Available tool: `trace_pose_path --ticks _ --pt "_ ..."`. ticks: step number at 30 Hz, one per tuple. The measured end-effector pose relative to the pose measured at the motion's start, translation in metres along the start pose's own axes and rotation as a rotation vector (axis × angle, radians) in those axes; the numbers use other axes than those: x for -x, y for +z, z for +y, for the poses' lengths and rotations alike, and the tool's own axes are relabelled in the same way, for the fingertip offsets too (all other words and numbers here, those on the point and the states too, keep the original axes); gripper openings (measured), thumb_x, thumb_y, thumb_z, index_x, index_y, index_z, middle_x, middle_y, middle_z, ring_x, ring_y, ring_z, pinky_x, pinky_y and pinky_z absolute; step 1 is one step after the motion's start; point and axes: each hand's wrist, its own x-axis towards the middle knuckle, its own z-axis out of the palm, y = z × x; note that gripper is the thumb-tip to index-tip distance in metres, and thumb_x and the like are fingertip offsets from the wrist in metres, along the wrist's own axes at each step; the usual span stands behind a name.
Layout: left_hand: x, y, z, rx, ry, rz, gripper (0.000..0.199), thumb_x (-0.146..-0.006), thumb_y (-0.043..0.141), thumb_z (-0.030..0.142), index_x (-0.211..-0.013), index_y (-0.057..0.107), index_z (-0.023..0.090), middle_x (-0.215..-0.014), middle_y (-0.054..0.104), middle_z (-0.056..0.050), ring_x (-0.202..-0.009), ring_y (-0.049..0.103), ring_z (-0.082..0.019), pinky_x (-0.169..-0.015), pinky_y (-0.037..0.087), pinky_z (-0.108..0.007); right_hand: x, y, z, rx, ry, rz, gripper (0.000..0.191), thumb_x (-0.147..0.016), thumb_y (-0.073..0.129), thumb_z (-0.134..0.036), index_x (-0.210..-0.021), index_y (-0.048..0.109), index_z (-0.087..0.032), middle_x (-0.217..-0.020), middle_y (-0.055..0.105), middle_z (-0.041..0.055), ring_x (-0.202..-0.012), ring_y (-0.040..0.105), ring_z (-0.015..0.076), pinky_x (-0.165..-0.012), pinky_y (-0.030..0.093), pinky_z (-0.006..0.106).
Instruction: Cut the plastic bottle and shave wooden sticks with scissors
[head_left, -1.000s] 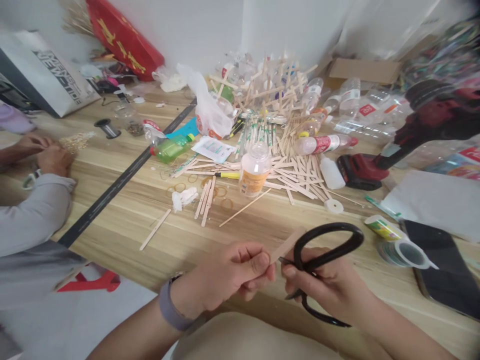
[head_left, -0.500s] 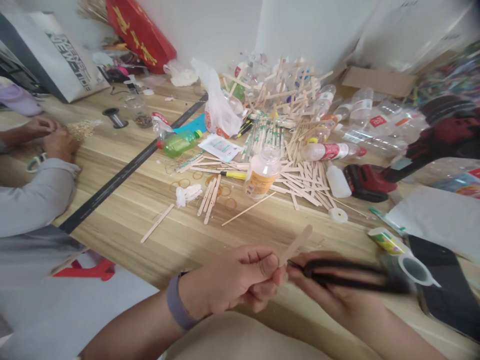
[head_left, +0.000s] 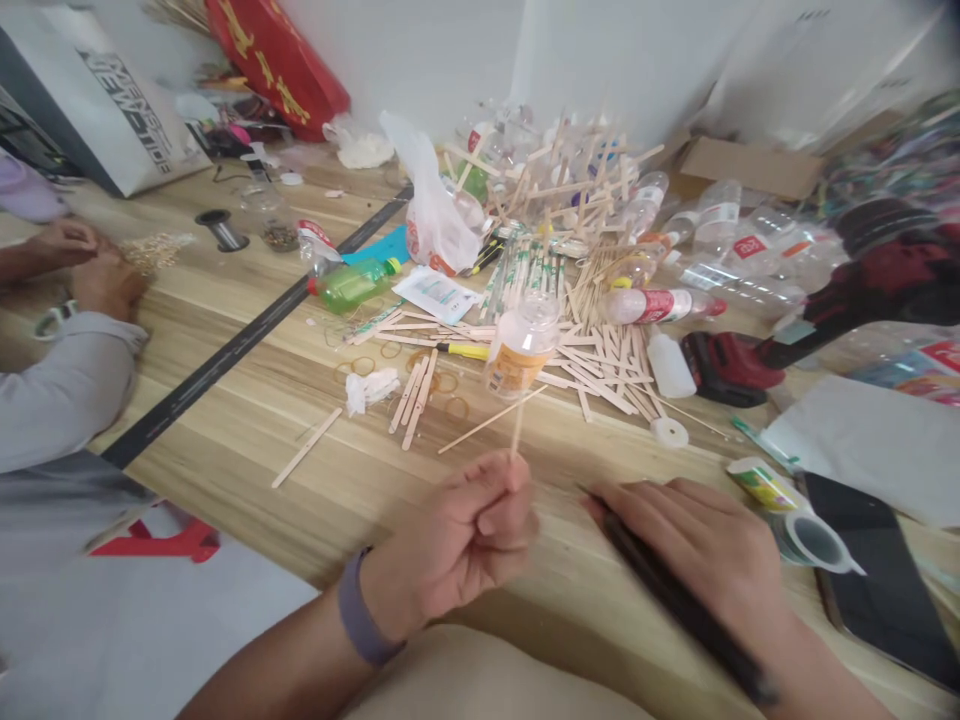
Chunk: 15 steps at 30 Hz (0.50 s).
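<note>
Left hand pinches a stick by the surface's near edge; right hand clasps scissors. They've parted: cutting seems paused.

The held stick is matt wood, the tabletop smooth wood, the green bottle glossy plastic
</note>
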Motion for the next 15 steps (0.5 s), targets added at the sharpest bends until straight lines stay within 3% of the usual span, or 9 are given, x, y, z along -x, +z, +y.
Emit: trace_pose_path --ticks 3,7,10,15 --pt "0.000 -0.003 -0.002 -0.254 0.075 0.202 0.032 -0.088 0.059 0.049 -0.083 0.051 0.018 -0.053 0.035 0.010 -0.045 0.021 -0.006 -0.043 0.016 -0.019 0.005 -0.001 0.000 0.022 0.105 0.023 0.030 -0.101 0.043 -0.027 -0.082 0.065 -0.017 -0.063 0.067 0.0027 -0.049 0.059 0.0130 -0.050 0.045 0.026" --pt "0.003 -0.004 -0.006 -0.737 0.176 0.310 0.035 -0.095 0.044 0.046 -0.103 0.058 0.015 -0.059 0.044 0.007 -0.050 0.036 -0.009 -0.048 0.027 -0.023 0.006 0.006 -0.014 -0.100 0.227 -0.020 0.036 -0.099 0.045 -0.028 -0.066 0.056 -0.021 -0.055 0.059 -0.0003 -0.047 0.057 0.0115 -0.047 0.042 0.023" --pt "0.005 -0.001 -0.008 -0.994 0.225 0.370 0.033 -0.098 0.039 0.041 -0.098 0.060 0.015 -0.060 0.047 0.005 -0.055 0.043 -0.011 -0.054 0.032 -0.025 0.004 0.012 -0.026 -0.133 0.290 -0.060 0.039 -0.099 0.044 -0.029 -0.060 0.047 -0.022 -0.049 0.050 -0.0031 -0.041 0.049 0.0100 -0.042 0.036 0.023" --pt "0.008 0.003 -0.011 -1.188 0.254 0.479 0.030 -0.098 0.035 0.040 -0.095 0.055 0.017 -0.076 0.059 -0.001 -0.069 0.054 -0.015 -0.062 0.038 -0.028 0.003 0.019 -0.034 -0.052 0.250 -0.070 0.035 -0.098 0.045 -0.029 -0.064 0.048 -0.021 -0.049 0.050 -0.0030 -0.042 0.050 0.0114 -0.043 0.034 0.023"
